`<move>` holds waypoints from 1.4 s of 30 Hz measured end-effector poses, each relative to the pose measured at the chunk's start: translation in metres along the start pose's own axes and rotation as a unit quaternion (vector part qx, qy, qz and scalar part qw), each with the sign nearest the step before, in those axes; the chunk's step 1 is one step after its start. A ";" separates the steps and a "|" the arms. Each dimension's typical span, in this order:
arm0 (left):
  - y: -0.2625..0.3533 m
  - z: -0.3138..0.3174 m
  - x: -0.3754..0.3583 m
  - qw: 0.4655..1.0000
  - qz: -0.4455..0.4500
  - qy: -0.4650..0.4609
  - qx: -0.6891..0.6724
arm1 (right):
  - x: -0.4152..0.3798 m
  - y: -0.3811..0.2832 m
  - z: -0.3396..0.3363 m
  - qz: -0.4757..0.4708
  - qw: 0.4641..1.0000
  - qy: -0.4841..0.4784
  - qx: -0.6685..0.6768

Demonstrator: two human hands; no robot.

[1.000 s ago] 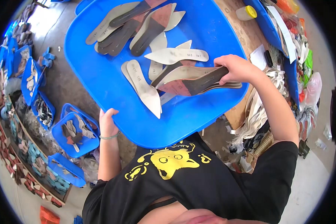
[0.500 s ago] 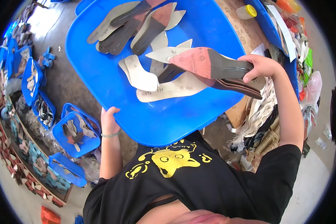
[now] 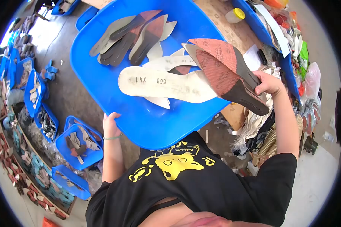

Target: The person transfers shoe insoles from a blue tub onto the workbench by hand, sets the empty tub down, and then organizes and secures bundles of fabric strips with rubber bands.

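Observation:
My right hand (image 3: 268, 83) grips the dark ends of several red-and-black insoles (image 3: 227, 68) over the right side of a blue tub (image 3: 140, 125). A long off-white insole (image 3: 166, 82) printed "563" and "X41" lies beside them, its right end behind the held ones. At the tub's lower left rim, my left hand (image 3: 110, 125) is closed on the edge, thumb on top. More insoles, grey, black and red (image 3: 121, 38), lie fanned in the far left part of the tub.
Smaller blue baskets (image 3: 79, 147) with insole pieces stand on the floor at left, near rows of stacked parts (image 3: 38, 170). At right are a yellow-lidded jar (image 3: 235, 15), white strips (image 3: 254, 121), plastic bags (image 3: 312, 77) and another blue bin (image 3: 291, 81).
The held insoles have spread apart and tilted. The long off-white insole now lies higher and further left, and the small white piece is no longer visible. The view has shifted slightly.

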State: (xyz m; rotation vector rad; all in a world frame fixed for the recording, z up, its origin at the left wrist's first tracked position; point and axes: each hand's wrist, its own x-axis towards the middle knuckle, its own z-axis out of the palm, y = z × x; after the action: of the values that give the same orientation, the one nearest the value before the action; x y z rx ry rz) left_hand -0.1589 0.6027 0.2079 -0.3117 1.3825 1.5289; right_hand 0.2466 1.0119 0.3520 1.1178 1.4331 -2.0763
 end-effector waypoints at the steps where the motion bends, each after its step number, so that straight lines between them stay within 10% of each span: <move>1: 0.000 0.000 0.000 1.000 0.002 -0.002 -0.003 | -0.003 0.002 0.001 -0.002 1.000 0.002 0.009; 42: 0.044 -0.020 0.043 0.999 -0.020 0.021 -0.025 | 0.003 -0.028 0.110 -0.213 0.920 0.327 -0.029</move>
State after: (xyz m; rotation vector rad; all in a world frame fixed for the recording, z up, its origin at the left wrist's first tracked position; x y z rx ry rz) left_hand -0.2215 0.6144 0.1961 -0.4036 1.3642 1.5332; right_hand 0.1825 0.9243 0.3843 1.7030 2.1996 -1.9859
